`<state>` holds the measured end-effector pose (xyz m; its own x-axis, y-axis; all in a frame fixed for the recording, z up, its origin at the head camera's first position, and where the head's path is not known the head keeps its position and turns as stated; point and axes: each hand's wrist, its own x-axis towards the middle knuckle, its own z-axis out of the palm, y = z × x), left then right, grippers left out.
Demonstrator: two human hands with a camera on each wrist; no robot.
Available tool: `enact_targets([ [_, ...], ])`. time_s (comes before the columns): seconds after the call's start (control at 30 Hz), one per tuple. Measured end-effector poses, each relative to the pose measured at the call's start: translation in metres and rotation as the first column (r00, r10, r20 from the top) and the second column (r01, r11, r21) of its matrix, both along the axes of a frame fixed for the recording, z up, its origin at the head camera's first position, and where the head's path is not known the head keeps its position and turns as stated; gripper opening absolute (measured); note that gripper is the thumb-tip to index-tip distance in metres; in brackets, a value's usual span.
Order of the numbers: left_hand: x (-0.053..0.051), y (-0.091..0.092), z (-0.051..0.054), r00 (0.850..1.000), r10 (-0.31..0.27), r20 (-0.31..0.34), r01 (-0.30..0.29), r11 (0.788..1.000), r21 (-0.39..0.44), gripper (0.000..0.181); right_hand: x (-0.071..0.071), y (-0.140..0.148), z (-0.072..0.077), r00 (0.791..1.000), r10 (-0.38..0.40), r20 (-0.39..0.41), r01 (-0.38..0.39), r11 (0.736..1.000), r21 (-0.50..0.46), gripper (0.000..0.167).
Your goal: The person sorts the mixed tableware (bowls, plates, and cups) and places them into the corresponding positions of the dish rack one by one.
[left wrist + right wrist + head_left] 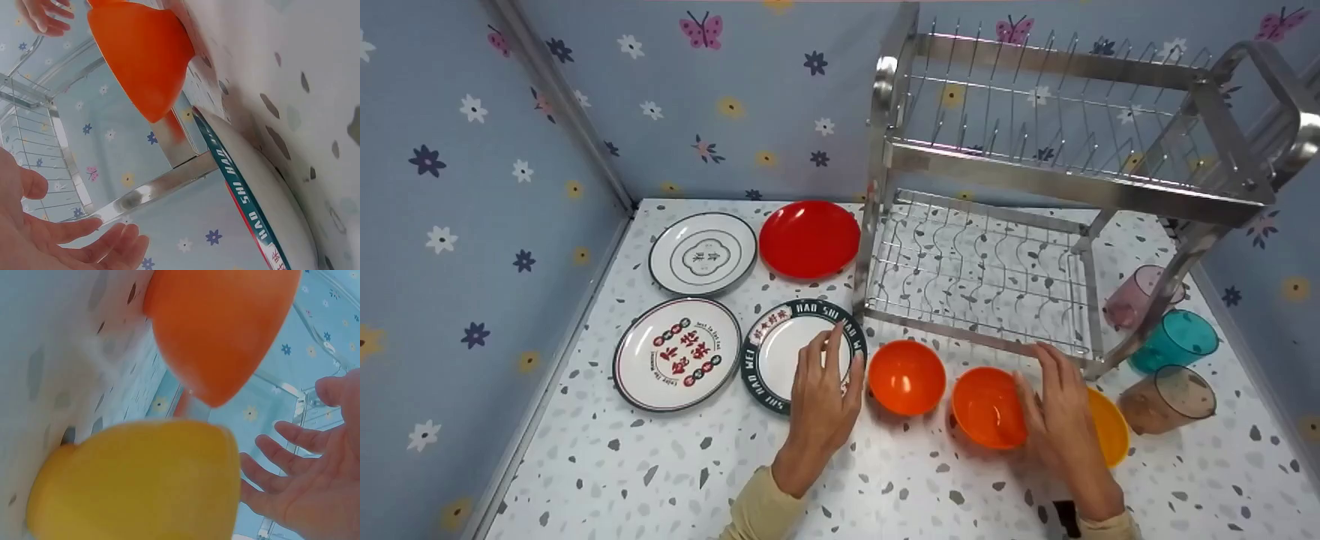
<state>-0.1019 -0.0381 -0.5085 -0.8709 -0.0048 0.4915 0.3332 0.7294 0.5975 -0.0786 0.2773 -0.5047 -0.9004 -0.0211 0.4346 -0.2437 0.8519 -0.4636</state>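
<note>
Bright orange round bowls (907, 377), smooth and shiny like plastic, sit side by side on the white speckled table (607, 465). From the left, a round white plate with a dark green rim (777, 360) looks hard and glossy; the left hand (823, 397) hangs over its right side, fingers loose, holding nothing. That hand should mind the plate's edge. Next come the left orange bowl (904, 382) and the right orange bowl (986, 409), with a small gap between. Their sides look slippery, so a good hold would be thumb inside, fingers curved outside, squeezing gently. The right hand (1061, 424) is over the space between that bowl and a smooth yellow round bowl (1112, 427); its fingers are spread and grip nothing, though I cannot tell if it touches either. Lifting slowly and straight should avoid bumps. Last is a see-through brown cup (1170, 401) with a round rim.
</note>
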Motion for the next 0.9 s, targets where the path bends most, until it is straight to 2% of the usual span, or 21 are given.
enact_targets([
  [0.17, 0.002, 0.002, 0.0, 1.0, -0.011, 0.009, 0.011, 0.999, 0.042, 0.049, 0.004, 0.007, 0.001, 0.999, -0.038, 0.039, 0.039, 0.999, -0.021, 0.054],
  [0.4, 0.003, 0.013, -0.005, 0.999, -0.048, 0.002, 0.047, 0.997, 0.068, 0.051, 0.008, 0.009, -0.003, 1.0, -0.01, 0.021, 0.011, 1.0, -0.026, 0.058],
  [0.47, 0.004, 0.019, -0.009, 0.998, -0.066, 0.012, 0.065, 0.996, 0.062, 0.055, 0.009, 0.009, -0.004, 1.0, -0.004, 0.021, 0.005, 0.999, -0.034, 0.059],
  [0.57, 0.004, 0.028, -0.014, 0.994, -0.095, 0.062, 0.091, 0.994, 0.059, 0.063, 0.009, 0.007, -0.006, 1.0, 0.0, 0.031, 0.001, 0.999, -0.035, 0.061],
  [0.67, 0.004, 0.036, -0.02, 0.981, -0.125, 0.148, 0.119, 0.992, 0.052, 0.075, 0.01, 0.004, -0.008, 0.999, -0.006, 0.052, 0.007, 1.0, -0.024, 0.064],
  [0.8, 0.004, 0.043, -0.022, 0.953, -0.167, 0.253, 0.168, 0.986, 0.02, 0.1, 0.01, 0.0, -0.009, 0.997, -0.01, 0.074, 0.012, 1.0, -0.021, 0.065],
  [0.9, 0.002, 0.047, -0.022, 0.928, -0.209, 0.31, 0.228, 0.973, -0.027, 0.118, 0.011, -0.002, -0.01, 0.997, -0.001, 0.074, 0.002, 1.0, -0.02, 0.065],
])
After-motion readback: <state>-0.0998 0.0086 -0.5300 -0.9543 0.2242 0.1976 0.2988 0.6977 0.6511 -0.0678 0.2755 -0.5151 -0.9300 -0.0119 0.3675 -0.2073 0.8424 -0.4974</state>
